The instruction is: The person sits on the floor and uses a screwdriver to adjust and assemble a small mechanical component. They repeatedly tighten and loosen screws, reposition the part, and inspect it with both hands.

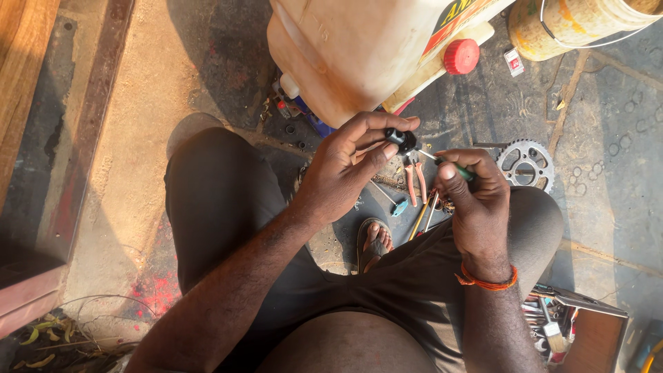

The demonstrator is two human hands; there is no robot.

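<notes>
My left hand (345, 169) pinches a small black round part (402, 140) between thumb and fingers, held up above the ground. My right hand (473, 200) grips a screwdriver with a green handle (461, 172); its thin metal shaft points left and its tip touches the black part. An orange thread band (485, 282) circles my right wrist. Both hands hover over my lap as I sit with knees apart.
On the ground below lie orange-handled pliers (416, 181), a blue-handled tool (398, 207) and a metal sprocket (526, 164). A big pale jerrycan (352, 48) with a red cap stands ahead, a yellowish bucket (573, 24) at top right. An open toolbox (559, 328) sits at lower right.
</notes>
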